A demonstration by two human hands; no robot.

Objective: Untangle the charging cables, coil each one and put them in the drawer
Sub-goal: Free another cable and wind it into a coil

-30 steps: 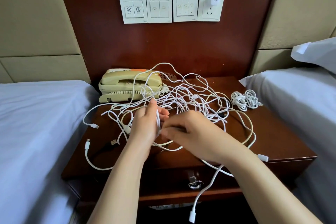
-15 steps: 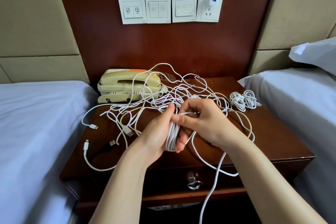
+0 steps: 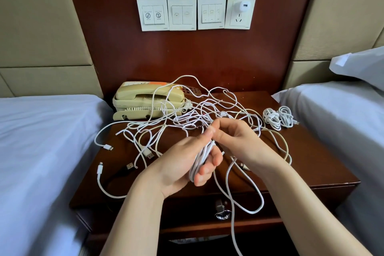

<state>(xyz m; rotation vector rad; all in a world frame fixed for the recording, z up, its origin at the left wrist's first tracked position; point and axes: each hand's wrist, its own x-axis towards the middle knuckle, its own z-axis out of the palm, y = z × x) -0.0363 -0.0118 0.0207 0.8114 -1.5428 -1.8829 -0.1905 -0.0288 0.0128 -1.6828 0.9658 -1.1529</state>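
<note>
Since half a second ago the slack of the white charging cable [image 3: 202, 157] I am winding has swung out into a wide loop [image 3: 256, 208] that hangs before the drawer [image 3: 187, 212], and both hands sit a little lower. My left hand [image 3: 176, 168] grips the wound turns of that cable, fingers curled round the bundle from below and the thumb laid up along its top. My right hand [image 3: 239, 141] is just beside it, thumb and forefinger pinching the strand where it meets the top of the bundle, touching my left thumb. From there the cable drops past the desk [image 3: 311, 162] edge, crosses the drawer's metal handle [image 3: 222, 213] and runs out of view at the bottom. The drawer is closed. Behind my hands the tangle of white cables [image 3: 187, 118] lies spread over the desk, some strands draped up over the beige telephone [image 3: 143, 100] at the back left. Loose ends stick out to the left: a USB plug [image 3: 148, 154] and a slim white connector [image 3: 100, 169] near the front left corner. Two coiled cables [image 3: 278, 117] lie side by side at the right rear of the desk, well apart from the tangle. On the wooden wall panel hang four switch plates [image 3: 181, 14], with a white charger [image 3: 243, 6] plugged into the rightmost one. White beds [image 3: 41, 141] flank the desk.
</note>
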